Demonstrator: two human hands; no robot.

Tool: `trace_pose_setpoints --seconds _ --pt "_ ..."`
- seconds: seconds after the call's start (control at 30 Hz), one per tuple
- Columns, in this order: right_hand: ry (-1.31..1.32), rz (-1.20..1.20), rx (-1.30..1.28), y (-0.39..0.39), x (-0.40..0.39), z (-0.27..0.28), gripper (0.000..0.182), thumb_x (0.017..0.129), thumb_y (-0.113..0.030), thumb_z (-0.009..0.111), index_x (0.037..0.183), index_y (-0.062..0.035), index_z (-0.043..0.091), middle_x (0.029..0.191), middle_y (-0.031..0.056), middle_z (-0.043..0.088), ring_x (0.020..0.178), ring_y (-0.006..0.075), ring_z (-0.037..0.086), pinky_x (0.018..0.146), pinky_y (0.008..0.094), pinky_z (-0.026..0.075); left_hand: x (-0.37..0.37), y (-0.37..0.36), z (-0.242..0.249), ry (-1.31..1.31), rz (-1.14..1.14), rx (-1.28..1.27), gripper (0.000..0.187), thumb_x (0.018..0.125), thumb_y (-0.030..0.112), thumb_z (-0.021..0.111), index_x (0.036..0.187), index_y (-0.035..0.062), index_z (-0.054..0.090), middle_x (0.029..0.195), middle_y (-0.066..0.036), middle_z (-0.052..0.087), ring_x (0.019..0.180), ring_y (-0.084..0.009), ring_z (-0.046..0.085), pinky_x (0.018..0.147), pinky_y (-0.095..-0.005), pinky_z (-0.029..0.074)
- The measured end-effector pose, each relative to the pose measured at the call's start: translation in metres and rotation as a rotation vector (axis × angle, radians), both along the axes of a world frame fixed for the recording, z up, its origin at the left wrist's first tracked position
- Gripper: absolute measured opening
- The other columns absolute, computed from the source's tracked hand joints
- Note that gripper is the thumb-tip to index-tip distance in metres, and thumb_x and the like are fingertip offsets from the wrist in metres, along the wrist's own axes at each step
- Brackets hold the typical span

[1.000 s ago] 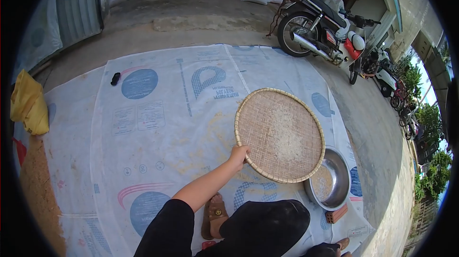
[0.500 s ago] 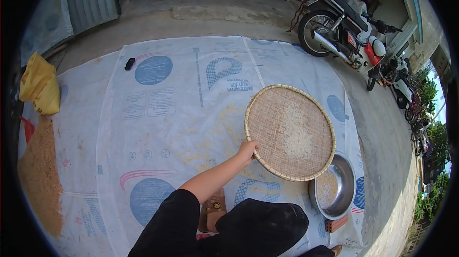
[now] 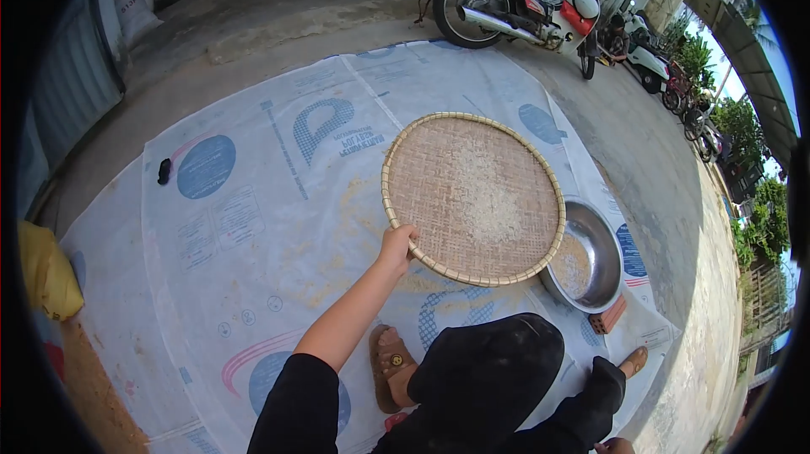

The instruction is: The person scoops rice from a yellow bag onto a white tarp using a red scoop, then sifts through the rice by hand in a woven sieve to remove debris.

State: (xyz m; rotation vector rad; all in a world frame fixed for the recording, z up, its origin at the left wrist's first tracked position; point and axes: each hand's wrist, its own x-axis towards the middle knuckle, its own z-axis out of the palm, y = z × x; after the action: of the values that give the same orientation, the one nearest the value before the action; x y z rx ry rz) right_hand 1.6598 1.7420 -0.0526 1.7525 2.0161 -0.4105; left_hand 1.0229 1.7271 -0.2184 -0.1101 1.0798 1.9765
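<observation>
My left hand (image 3: 400, 249) grips the near-left rim of a round woven tray (image 3: 430, 167), which is held up over the ground sheet. A patch of pale grains (image 3: 489, 208) lies on the tray, mostly right of its middle. Beyond the tray's lower right edge, a metal basin (image 3: 603, 256) holds more grains (image 3: 571, 268), and the tray hides part of its rim. A small bit of my right hand (image 3: 615, 447) shows at the bottom edge; its fingers cannot be made out.
A printed white sheet (image 3: 253, 285) covers the ground, with scattered grains on it. A brick (image 3: 608, 316) touches the basin's near side. A small black object (image 3: 164, 171) and a yellow sack (image 3: 49, 272) are at left. A motorbike (image 3: 515, 7) stands beyond the sheet.
The view has turned and shifted toward the right. The tray, still in my left hand, appears higher and farther left in view. A bit of my right hand has come into view.
</observation>
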Motion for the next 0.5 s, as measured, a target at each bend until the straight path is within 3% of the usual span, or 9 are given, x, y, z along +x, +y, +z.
trace_pose_setpoints --seconds 0.03,0.07,0.13,0.17,0.23,0.37,0.43,0.5 --pt "-0.047 -0.200 -0.025 0.007 -0.043 0.052 0.025 0.079 -0.015 0.064 0.092 0.0057 0.058 0.064 0.0120 0.061 0.051 0.0189 0.060 0.050 0.0313 0.048 0.001 -0.001 0.007 -0.006 -0.018 -0.026 0.032 0.071 0.001 0.049 0.102 -0.0061 0.046 0.089 -0.013 0.052 0.081 -0.0255 0.055 0.069 -0.0401 0.049" --pt "0.144 -0.158 0.144 0.023 -0.018 0.059 0.023 0.078 -0.016 0.065 0.083 0.0057 0.061 0.055 0.0109 0.060 0.044 0.0188 0.059 0.044 0.0308 0.047 0.004 -0.003 0.016 -0.005 -0.017 -0.049 0.035 0.071 0.001 0.048 0.105 -0.0070 0.045 0.091 -0.014 0.053 0.083 -0.0261 0.055 0.071 -0.0408 0.049" --pt "0.132 -0.044 0.403 0.067 0.011 0.081 0.024 0.079 -0.016 0.064 0.087 0.0061 0.059 0.058 0.0133 0.060 0.044 0.0176 0.058 0.042 0.0301 0.045 0.002 -0.003 0.018 -0.002 -0.020 -0.040 0.037 0.071 0.000 0.048 0.106 -0.0071 0.044 0.092 -0.015 0.052 0.084 -0.0261 0.055 0.074 -0.0406 0.049" --pt "0.098 -0.173 0.479 0.076 -0.021 0.103 0.032 0.074 -0.024 0.068 0.092 0.0024 0.062 0.072 0.0195 0.064 0.068 0.0290 0.064 0.063 0.0361 0.049 0.002 -0.001 0.020 -0.009 -0.030 -0.055 0.038 0.071 0.001 0.047 0.107 -0.0072 0.044 0.094 -0.015 0.052 0.085 -0.0264 0.055 0.075 -0.0410 0.048" --pt "0.027 -0.051 0.612 0.104 -0.051 0.126 0.031 0.076 -0.024 0.065 0.095 0.0003 0.061 0.074 0.0182 0.064 0.069 0.0305 0.063 0.065 0.0378 0.048 0.006 0.006 0.025 -0.006 -0.063 -0.065 0.040 0.071 0.001 0.047 0.109 -0.0073 0.042 0.098 -0.016 0.052 0.087 -0.0274 0.054 0.078 -0.0419 0.047" --pt "0.055 0.034 0.528 0.166 -0.096 0.117 0.037 0.080 -0.031 0.061 0.105 -0.0029 0.059 0.086 0.0171 0.065 0.085 0.0314 0.062 0.075 0.0400 0.047 0.021 0.015 0.029 0.009 -0.070 -0.041 0.045 0.070 0.002 0.045 0.114 -0.0072 0.038 0.103 -0.016 0.050 0.094 -0.0294 0.053 0.082 -0.0427 0.046" --pt "0.098 0.128 0.467 0.206 -0.111 0.082 0.040 0.080 -0.035 0.059 0.107 -0.0045 0.059 0.097 0.0190 0.063 0.092 0.0330 0.060 0.079 0.0415 0.046 0.030 0.019 0.040 -0.012 -0.074 -0.028 0.048 0.070 0.001 0.044 0.116 -0.0067 0.036 0.106 -0.017 0.049 0.099 -0.0303 0.051 0.086 -0.0430 0.045" --pt "0.184 0.139 0.345 0.221 -0.148 0.061 0.041 0.083 -0.037 0.055 0.108 -0.0039 0.058 0.096 0.0186 0.063 0.092 0.0332 0.059 0.080 0.0407 0.045 0.033 0.021 0.043 -0.017 -0.087 -0.032 0.049 0.069 0.000 0.044 0.117 -0.0065 0.036 0.108 -0.017 0.049 0.101 -0.0309 0.051 0.089 -0.0434 0.044"
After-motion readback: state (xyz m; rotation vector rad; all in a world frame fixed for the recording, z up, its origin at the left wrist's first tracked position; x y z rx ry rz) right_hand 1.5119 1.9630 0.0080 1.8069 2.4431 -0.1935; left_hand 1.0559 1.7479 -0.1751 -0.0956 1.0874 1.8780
